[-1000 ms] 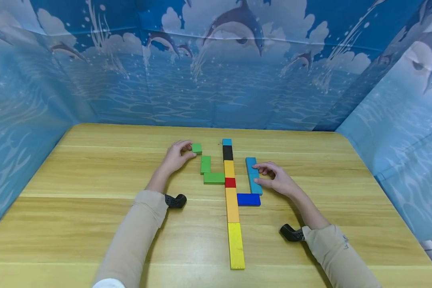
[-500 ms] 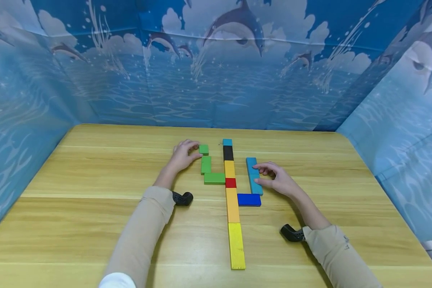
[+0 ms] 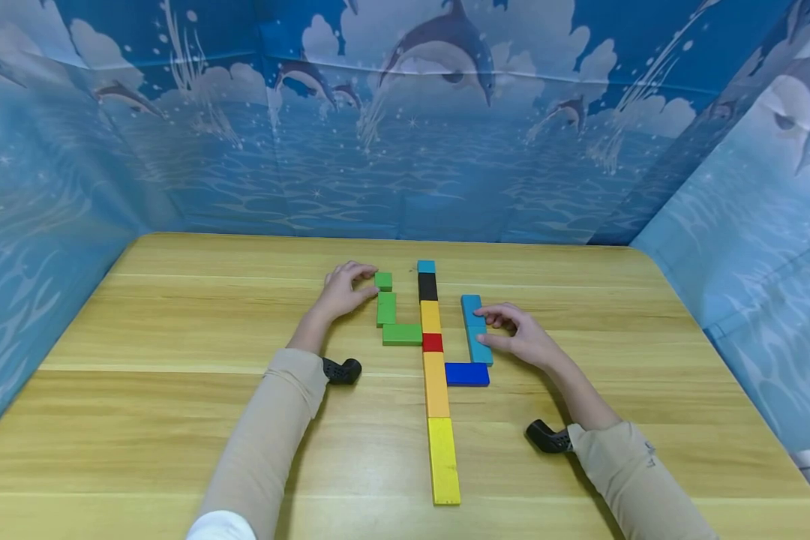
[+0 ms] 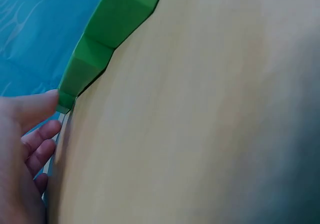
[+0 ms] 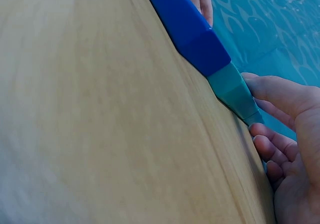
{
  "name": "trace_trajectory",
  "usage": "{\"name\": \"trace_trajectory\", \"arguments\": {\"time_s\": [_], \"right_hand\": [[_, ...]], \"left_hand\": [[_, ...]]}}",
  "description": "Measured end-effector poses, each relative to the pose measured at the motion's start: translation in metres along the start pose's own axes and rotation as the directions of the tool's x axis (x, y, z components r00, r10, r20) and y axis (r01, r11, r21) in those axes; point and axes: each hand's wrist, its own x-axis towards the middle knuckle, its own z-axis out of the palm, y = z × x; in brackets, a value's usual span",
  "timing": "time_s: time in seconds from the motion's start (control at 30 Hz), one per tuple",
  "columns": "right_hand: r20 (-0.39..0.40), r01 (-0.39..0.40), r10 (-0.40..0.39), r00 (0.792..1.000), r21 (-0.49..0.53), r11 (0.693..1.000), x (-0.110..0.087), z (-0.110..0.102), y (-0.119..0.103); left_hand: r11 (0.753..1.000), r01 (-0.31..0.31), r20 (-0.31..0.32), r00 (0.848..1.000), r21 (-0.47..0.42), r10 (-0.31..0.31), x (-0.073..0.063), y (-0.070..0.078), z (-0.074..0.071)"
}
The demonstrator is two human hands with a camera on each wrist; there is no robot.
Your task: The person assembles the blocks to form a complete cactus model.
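My left hand has thumb and forefinger at the near and far left corners of a small green block, pinching it. That block lies at the far end of a longer green block. A sideways green block joins the pair to the centre row. In the left wrist view the thumb overlaps the last green block. My right hand rests its forefinger and thumb against two light blue blocks laid end to end. A dark blue block lies crosswise below them.
The centre row runs away from me: a yellow block, an orange block, a red block, another orange block, a black block and a small light blue block. A dolphin-print cloth stands behind the wooden table.
My left hand has moved right with the small green block, bringing it from off to the left to the far end of the longer green block. The right hand has stayed still.
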Motion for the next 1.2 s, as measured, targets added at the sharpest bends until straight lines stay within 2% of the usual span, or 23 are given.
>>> {"name": "trace_trajectory", "arguments": {"time_s": [0.13, 0.37, 1.2], "right_hand": [[0.001, -0.009, 0.009, 1.000, -0.008, 1.000, 0.000, 0.000, -0.002], [0.011, -0.029, 0.029, 1.000, -0.001, 1.000, -0.005, -0.001, -0.034], [0.006, -0.053, 0.053, 0.999, -0.005, 0.999, -0.006, -0.001, -0.037]], "left_hand": [[0.998, 0.026, -0.001, 1.000, -0.050, -0.026, 0.001, 0.001, -0.001], [0.998, 0.053, -0.043, 0.998, -0.030, -0.054, 0.003, 0.004, 0.002], [0.999, 0.012, -0.026, 1.000, -0.049, -0.013, 0.001, 0.003, 0.002]]}}
